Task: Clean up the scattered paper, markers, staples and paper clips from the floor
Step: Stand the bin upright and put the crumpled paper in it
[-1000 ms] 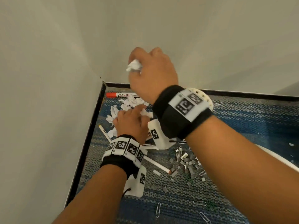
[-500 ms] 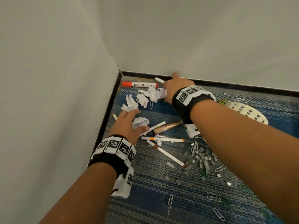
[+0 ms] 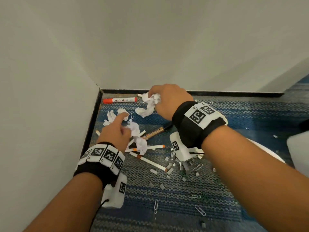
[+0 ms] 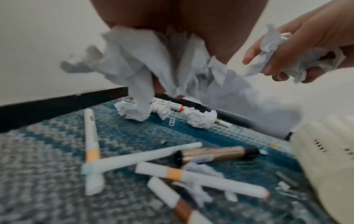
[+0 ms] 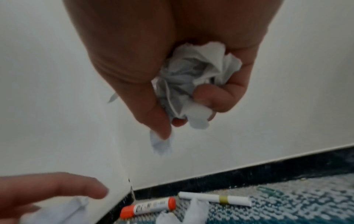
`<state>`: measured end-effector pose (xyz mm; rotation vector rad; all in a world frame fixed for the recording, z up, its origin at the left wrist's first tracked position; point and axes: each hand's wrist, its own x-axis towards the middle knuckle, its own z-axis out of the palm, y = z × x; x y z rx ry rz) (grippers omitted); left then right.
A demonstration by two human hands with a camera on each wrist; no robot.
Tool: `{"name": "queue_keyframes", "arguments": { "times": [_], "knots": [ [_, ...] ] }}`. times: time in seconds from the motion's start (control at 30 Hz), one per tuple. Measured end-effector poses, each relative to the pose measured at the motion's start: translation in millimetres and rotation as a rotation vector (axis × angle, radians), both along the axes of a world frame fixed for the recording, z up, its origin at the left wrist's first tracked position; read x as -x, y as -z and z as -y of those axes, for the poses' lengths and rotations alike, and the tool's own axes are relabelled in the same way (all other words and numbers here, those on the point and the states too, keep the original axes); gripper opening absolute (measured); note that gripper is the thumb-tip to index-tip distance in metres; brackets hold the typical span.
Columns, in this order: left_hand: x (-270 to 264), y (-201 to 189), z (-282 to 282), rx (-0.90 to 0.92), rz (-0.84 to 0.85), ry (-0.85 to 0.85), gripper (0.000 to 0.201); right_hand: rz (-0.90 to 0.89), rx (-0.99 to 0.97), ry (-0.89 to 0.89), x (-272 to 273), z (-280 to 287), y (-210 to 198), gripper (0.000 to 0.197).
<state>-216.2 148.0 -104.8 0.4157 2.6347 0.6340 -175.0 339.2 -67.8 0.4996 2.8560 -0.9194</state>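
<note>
My left hand (image 3: 124,127) holds crumpled white paper (image 3: 136,129) low over the carpet, its index finger stretched toward loose paper scraps (image 3: 110,117) by the left wall. In the left wrist view that paper (image 4: 145,60) hangs from the palm. Near the back wall my right hand (image 3: 156,97) grips another paper wad (image 3: 151,102); the fingers curl round the wad (image 5: 191,84). On the floor lie a red marker (image 3: 119,99), a gold marker (image 3: 155,131), white markers (image 3: 148,160), staples (image 3: 175,164) and paper clips (image 3: 155,205).
Two white walls meet at a corner with a black baseboard (image 3: 92,126) along the left and back. A cream perforated basket (image 4: 325,151) sits on the carpet to the right, its rim (image 3: 265,150) showing under my right forearm.
The right hand came down from a raised position to the back wall and closed on paper there. The left hand, flat on a paper ball before, now holds paper lifted off the floor.
</note>
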Motion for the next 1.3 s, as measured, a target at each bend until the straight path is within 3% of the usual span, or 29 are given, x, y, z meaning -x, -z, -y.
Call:
{"name": "queue_keyframes", "arguments": {
  "times": [0.13,0.3,0.43,0.5,0.63,0.77,0.87,0.93,1.0,1.1,1.17,1.3],
  "knots": [
    [-22.3,-22.0,-27.4,-0.12,-0.109,0.073,0.035,-0.134,0.082,0.107,-46.4,-8.7,-20.9,0.027],
    [-57.0,-54.7,-71.7,-0.336,-0.137,0.063,0.034,-0.338,0.228,0.334,-121.4,-17.7,-52.2,0.036],
    [-78.2,-76.4,-116.6,-0.388,-0.259,0.294,0.019,-0.543,0.368,0.512,-175.7,-32.1,-79.1,0.022],
    [-98.3,-92.7,-143.2,-0.579,-0.17,0.379,0.018,-0.591,0.385,0.534,-203.5,-39.0,-95.2,0.025],
    [-152.1,-145.3,-191.4,-1.052,0.246,0.115,0.018,-0.713,0.184,0.531,-252.3,-51.8,-139.0,0.029],
    [-202.3,-196.6,-228.4,-1.364,0.322,0.202,0.018,-0.9,-0.153,0.567,-302.7,-64.7,-180.2,0.037],
    [-250.3,-218.7,-252.4,-1.376,0.194,0.442,0.011,-0.859,-0.39,0.664,-347.7,-68.2,-191.7,0.041],
    [-287.1,-233.0,-263.5,-1.38,0.341,0.486,0.012,-0.832,-0.463,0.765,-365.8,-79.0,-191.9,0.042],
    [-314.3,-234.2,-272.6,-1.356,0.432,0.544,0.018,-0.764,-0.466,0.812,-381.7,-90.8,-185.3,0.048],
    [-332.5,-216.2,-285.2,-1.252,0.415,0.688,0.033,-0.508,-0.359,0.872,-397.9,-98.8,-172.4,0.056],
    [-334.7,-208.3,-289.7,-1.241,0.431,0.788,0.044,-0.434,-0.308,0.909,-406.1,-101.8,-167.7,0.054],
    [-335.2,-207.7,-291.9,-1.239,0.484,0.88,0.034,-0.421,-0.303,1.005,-413.1,-103.8,-170.1,0.046]
  ]
}}
